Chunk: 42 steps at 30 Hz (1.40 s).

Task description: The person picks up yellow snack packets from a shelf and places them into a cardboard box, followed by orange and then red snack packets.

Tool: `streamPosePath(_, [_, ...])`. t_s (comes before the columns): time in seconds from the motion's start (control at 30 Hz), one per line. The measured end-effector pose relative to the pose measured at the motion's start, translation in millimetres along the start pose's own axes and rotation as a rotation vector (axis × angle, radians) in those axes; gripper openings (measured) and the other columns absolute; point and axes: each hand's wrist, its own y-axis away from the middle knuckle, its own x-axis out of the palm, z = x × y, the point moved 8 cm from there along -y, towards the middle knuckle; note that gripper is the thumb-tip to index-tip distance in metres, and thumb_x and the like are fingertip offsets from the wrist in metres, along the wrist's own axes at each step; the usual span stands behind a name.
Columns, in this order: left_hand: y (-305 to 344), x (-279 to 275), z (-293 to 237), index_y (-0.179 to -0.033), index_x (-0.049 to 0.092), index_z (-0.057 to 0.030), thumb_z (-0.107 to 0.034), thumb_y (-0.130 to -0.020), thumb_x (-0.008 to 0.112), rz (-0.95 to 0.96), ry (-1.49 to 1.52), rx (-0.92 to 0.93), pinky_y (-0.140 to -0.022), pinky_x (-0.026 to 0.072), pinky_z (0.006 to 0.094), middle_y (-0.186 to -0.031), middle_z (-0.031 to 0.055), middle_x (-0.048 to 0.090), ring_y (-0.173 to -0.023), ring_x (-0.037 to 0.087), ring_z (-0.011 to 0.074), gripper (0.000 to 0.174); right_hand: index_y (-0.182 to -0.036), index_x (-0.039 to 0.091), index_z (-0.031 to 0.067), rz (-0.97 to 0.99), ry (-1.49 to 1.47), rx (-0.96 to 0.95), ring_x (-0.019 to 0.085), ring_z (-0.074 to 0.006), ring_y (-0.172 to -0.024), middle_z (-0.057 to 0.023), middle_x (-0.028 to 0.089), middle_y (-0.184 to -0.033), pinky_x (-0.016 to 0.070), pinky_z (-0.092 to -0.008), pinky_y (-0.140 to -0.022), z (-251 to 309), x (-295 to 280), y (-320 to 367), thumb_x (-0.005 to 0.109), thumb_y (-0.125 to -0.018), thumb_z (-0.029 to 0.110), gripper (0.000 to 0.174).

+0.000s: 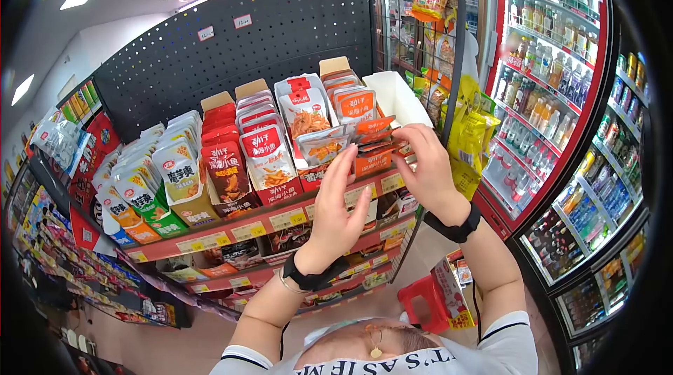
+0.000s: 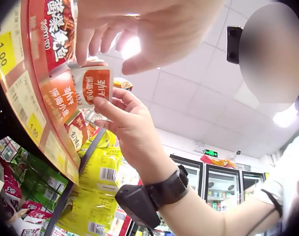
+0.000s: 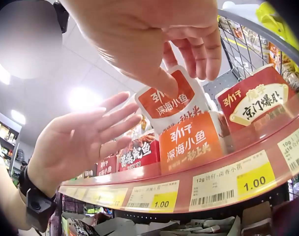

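Observation:
My right hand is at the front of an orange snack box on the top shelf. Its thumb lies on the front of an orange-and-white snack packet, fingers behind, pinching it just above the box. My left hand holds nothing; its fingers are extended beside the same box, palm toward the packets, as the right wrist view shows. More orange packets stand in rows in the box behind. Just left, a clear-fronted packet leans over a red box of squid snacks.
Boxes of red packets and konjac packets line the shelf to the left. A white open box stands at the back right. Yellow bags hang at the rack's end. Drink fridges stand right; a red basket is below.

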Motion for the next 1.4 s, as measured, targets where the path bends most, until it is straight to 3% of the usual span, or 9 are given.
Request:
streamPosePath(0.23, [-18.6, 8.0, 0.8, -0.117, 0.054, -0.0062, -0.004, -0.077, 0.064, -0.029, -0.338, 0.142, -0.081, 0.0457, 0.0389, -0.106, 0.0130, 0.057, -0.098, 0.053, 0.0319, 0.041, -0.090, 0.058, 0.0035, 0.126, -0.082, 0.042, 0.056, -0.0292, -0.086, -0.0108, 0.057, -0.087, 0.0468, -0.0339, -0.067, -5.7, 4.9, -3.0, 0.066, -0.074, 0.005, 0.018])
streamPosePath(0.47, [-23.8, 5.1, 3.6, -0.096, 0.066, -0.0082, -0.006, -0.074, 0.067, -0.113, -0.444, 0.229, -0.069, 0.0487, 0.0365, -0.091, 0.0079, 0.060, -0.084, 0.057, 0.0273, 0.022, -0.107, 0.055, 0.0016, -0.059, -0.130, 0.073, 0.057, -0.0264, -0.091, -0.0136, 0.057, -0.099, 0.0488, -0.0332, -0.071, -18.8, -13.1, -31.6, 0.068, -0.074, 0.013, 0.038])
streamPosePath(0.53, [-22.8, 5.7, 3.6, -0.096, 0.066, -0.0080, -0.006, -0.074, 0.067, -0.110, -0.446, 0.232, -0.069, 0.0487, 0.0365, -0.091, 0.0078, 0.059, -0.084, 0.056, 0.0274, 0.022, -0.112, 0.054, 0.0021, 0.272, -0.317, 0.215, 0.057, -0.0231, -0.094, -0.0133, 0.058, -0.105, 0.0489, -0.0323, -0.073, -37.8, 17.4, -34.6, 0.069, -0.073, 0.013, 0.044])
streamPosePath(0.67, [-23.6, 7.4, 2.5, -0.097, 0.065, -0.0079, -0.006, -0.074, 0.067, -0.120, -0.465, 0.242, -0.069, 0.0486, 0.0365, -0.091, 0.0075, 0.059, -0.084, 0.056, 0.0274, 0.024, -0.098, 0.064, 0.0009, 0.466, -0.314, 0.404, 0.062, -0.0184, -0.077, -0.0106, 0.066, -0.086, 0.0491, -0.0301, -0.070, -54.1, 39.9, -42.3, 0.071, -0.070, 0.014, 0.031])
streamPosePath(0.87, [-22.8, 13.2, 4.5, -0.098, 0.065, -0.0108, -0.004, -0.072, 0.066, -0.113, -0.554, 0.232, -0.067, 0.0486, 0.0360, -0.091, 0.0056, 0.058, -0.082, 0.056, 0.0259, 0.026, -0.084, 0.067, -0.0003, 0.113, -0.388, 0.309, 0.060, -0.0150, -0.069, -0.0091, 0.065, -0.078, 0.0470, -0.0259, -0.064, -49.2, 19.9, -49.2, 0.069, -0.074, 0.008, 0.013])
streamPosePath(0.93, [-24.9, 13.8, -1.5, -0.094, 0.065, -0.0117, -0.002, -0.070, 0.066, -0.108, -0.568, 0.252, -0.065, 0.0485, 0.0351, -0.089, 0.0042, 0.058, -0.079, 0.056, 0.0248, 0.026, -0.082, 0.065, -0.0006, -0.221, -0.534, 0.117, 0.059, -0.0112, -0.070, -0.0058, 0.064, -0.078, 0.0456, -0.0237, -0.065, -43.2, -10.9, -51.1, 0.068, -0.076, 0.006, 0.009])
streamPosePath(1.07, [-30.7, 11.6, -15.2, -0.090, 0.067, -0.0107, 0.001, -0.066, 0.065, -0.141, -0.589, 0.331, -0.062, 0.0477, 0.0331, -0.086, 0.0035, 0.058, -0.075, 0.056, 0.0232, 0.026, -0.090, 0.060, -0.0015, -0.434, -0.795, 0.180, 0.056, -0.0057, -0.077, -0.0017, 0.063, -0.086, 0.0451, -0.0211, -0.070, -40.7, -53.3, -36.7, 0.062, -0.084, 0.002, 0.007])
streamPosePath(1.27, [-35.8, -20.7, -55.1, -0.089, 0.066, -0.0061, 0.005, -0.071, 0.063, -0.357, -0.272, 0.449, -0.066, 0.0441, 0.0301, -0.091, 0.0081, 0.058, -0.079, 0.055, 0.0222, 0.021, -0.090, 0.058, -0.0022, -0.563, -0.461, 0.106, 0.059, -0.0102, -0.087, -0.0088, 0.063, -0.099, 0.0452, -0.0229, -0.079, -26.7, -107.3, 0.2, 0.060, -0.086, 0.002, 0.006])
streamPosePath(1.4, [-32.0, -20.4, -62.6, -0.084, 0.065, -0.0051, 0.000, -0.077, 0.063, -0.272, 0.103, 0.324, -0.077, 0.0416, 0.0308, -0.102, 0.0119, 0.056, -0.092, 0.054, 0.0212, 0.009, -0.088, 0.058, -0.0020, -0.511, -0.529, 0.251, 0.058, -0.0095, -0.084, -0.0082, 0.063, -0.093, 0.0451, -0.0229, -0.076, -21.4, -117.3, 31.3, 0.059, -0.085, 0.003, 0.006])
